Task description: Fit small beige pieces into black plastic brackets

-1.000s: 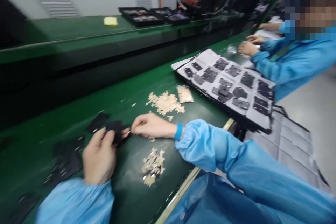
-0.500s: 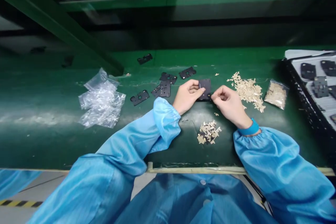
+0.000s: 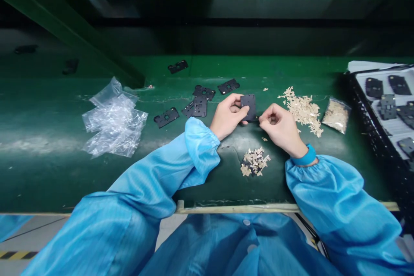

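At a green workbench [image 3: 226, 189], we see a worker in blue sleeves holding a black plate [image 3: 249, 104] above the surface, between the two hands. The left hand [image 3: 227, 114] grasps it at its left side, thumb pressed on the face. The right hand [image 3: 280, 124], a blue band [image 3: 305, 156] at the wrist, waits just beside the plate's right edge, thumb and forefinger drawn together; whatever may be between those tips is too small for us to tell.

Near the right hand we find a spread of pale little pieces [image 3: 304, 111] and, beside it, a clear bag [image 3: 336, 115] filled with similar ones. A smaller heap of pale and dark bits [image 3: 255, 163] lies nearer the worker, below the gap between the hands.

Left of the plate, more black parts lie on the bench, several overlapping in a cluster [image 3: 199, 105], others apart. Farther left we note a pile of clear plastic bags [image 3: 114, 123]. At far right, a dark-walled tray [image 3: 377, 146] holds further dark parts on a white lining.
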### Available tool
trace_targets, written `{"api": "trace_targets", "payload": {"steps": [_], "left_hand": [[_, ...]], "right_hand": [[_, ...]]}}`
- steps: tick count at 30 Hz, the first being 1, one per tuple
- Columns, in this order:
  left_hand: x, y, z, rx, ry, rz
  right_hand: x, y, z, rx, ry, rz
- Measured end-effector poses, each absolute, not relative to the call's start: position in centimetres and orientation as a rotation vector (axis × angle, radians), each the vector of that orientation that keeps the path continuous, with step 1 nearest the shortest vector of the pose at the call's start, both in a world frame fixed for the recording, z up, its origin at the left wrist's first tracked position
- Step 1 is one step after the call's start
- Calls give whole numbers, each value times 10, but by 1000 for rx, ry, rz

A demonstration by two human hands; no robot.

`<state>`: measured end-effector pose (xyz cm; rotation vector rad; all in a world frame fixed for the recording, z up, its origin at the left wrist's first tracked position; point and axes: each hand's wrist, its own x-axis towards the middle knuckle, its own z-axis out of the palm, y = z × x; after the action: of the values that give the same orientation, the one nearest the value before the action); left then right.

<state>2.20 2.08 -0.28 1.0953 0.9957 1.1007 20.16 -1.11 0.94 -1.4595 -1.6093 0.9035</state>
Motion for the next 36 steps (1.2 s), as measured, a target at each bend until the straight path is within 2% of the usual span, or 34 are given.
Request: {"api": "trace_targets", "payload": {"steps": [12,36], "left_hand": [[22,17,0,1166,980,1082],[21,19,-3,1147,951,1088]], "right_hand": [[200,-13,8,-1510,-1659,859],[199,-11,12,-1505,-1566,1029]]}}
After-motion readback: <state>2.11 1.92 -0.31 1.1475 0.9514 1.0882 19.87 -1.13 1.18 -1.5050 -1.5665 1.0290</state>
